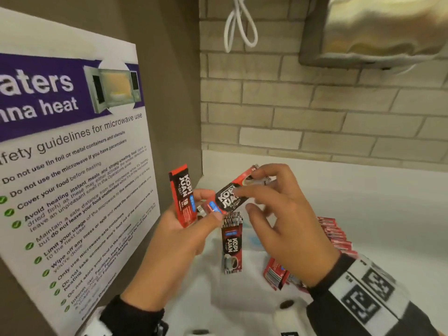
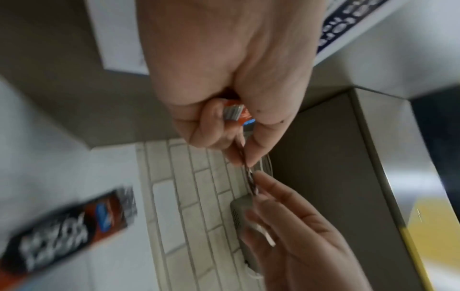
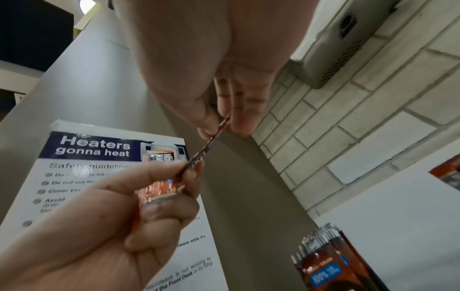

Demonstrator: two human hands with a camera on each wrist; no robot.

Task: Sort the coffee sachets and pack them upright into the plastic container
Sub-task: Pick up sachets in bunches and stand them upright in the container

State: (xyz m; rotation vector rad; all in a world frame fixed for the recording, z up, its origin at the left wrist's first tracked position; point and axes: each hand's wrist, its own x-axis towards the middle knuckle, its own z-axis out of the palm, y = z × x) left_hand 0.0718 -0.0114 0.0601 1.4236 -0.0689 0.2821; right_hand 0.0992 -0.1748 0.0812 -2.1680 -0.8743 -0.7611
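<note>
A black-and-red Kopi Juan sachet [image 1: 230,195] hangs tilted in the air between both hands. My right hand [image 1: 257,187] pinches its upper end; edge-on, the same sachet [image 3: 211,139] runs from my right thumb and fingers down to the left hand. My left hand [image 1: 208,206] pinches its lower end and also grips a second red sachet [image 1: 183,195] upright in the palm. Below the hands a bundle of sachets [image 1: 231,241] stands upright in the faint clear plastic container [image 1: 232,299]. In the left wrist view the shared sachet [image 2: 250,177] shows edge-on.
More red sachets [image 1: 335,232] lie in a row to the right on the white counter [image 1: 363,202], with others [image 1: 276,272] under my right wrist. A microwave poster [image 1: 72,154] leans at the left. The brick wall [image 1: 315,112] and a metal dispenser [image 1: 378,30] stand behind.
</note>
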